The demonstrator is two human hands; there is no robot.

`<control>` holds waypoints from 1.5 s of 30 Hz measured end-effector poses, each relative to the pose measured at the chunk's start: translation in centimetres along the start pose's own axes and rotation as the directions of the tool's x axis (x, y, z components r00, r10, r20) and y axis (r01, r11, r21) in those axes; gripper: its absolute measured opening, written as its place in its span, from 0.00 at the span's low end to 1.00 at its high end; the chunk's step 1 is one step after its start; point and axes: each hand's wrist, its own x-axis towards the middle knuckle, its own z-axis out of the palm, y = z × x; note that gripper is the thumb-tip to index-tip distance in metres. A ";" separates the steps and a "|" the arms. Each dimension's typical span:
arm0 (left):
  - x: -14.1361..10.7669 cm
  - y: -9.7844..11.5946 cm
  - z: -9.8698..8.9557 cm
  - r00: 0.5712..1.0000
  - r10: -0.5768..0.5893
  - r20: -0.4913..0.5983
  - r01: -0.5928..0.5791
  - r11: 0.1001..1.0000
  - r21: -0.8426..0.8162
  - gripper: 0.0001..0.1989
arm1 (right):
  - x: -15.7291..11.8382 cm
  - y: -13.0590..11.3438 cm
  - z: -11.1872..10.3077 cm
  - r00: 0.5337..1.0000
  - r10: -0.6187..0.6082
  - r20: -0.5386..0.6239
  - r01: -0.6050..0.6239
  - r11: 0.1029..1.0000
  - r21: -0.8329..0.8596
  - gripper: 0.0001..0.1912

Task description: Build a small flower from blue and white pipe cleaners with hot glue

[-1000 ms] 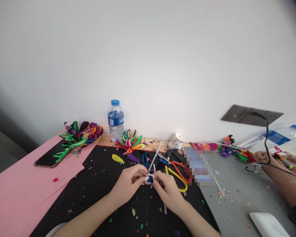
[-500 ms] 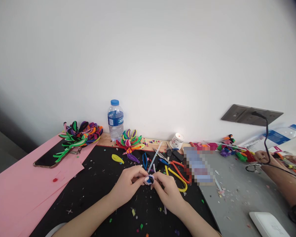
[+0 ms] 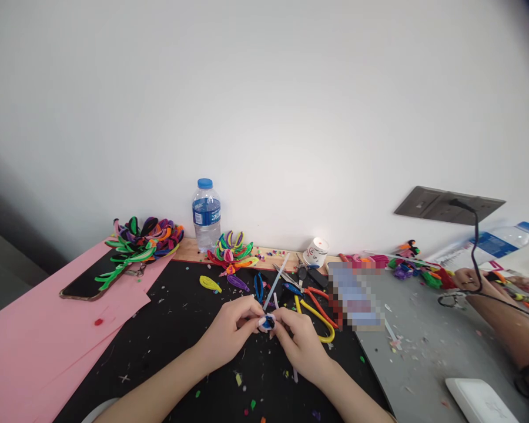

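Observation:
Both hands meet over the black mat (image 3: 171,352), pinching a small fuzzy white, blue and black piece (image 3: 267,322) that looks made of pipe cleaner. My left hand (image 3: 229,329) grips its left side between thumb and fingers. On its right side, my right hand (image 3: 302,341) does the same. Just beyond the fingers lie a pale glue stick (image 3: 277,281), a blue loop (image 3: 258,286), a purple loop (image 3: 238,283) and a yellow loop (image 3: 210,284). Orange-handled scissors (image 3: 321,305) and yellow-handled pliers (image 3: 320,320) rest right of them, partly behind my right hand.
A water bottle (image 3: 206,214) and a paper cup (image 3: 316,252) stand by the wall. Left are a phone (image 3: 90,279), pink sheets (image 3: 39,341) and a colourful pipe-cleaner bundle (image 3: 147,238). Another person's arm (image 3: 502,323) works at right, near a white box (image 3: 480,399) and cable (image 3: 476,252).
The small piece has turned very slightly between my fingers. Both hands keep nearly the same place and hold.

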 end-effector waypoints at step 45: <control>0.1 0.5 -0.5 0.999 0.036 0.010 -0.037 0.992 0.123 0.06 | -0.1 0.1 0.0 1.000 0.010 -0.006 -0.010 1.000 0.008 0.11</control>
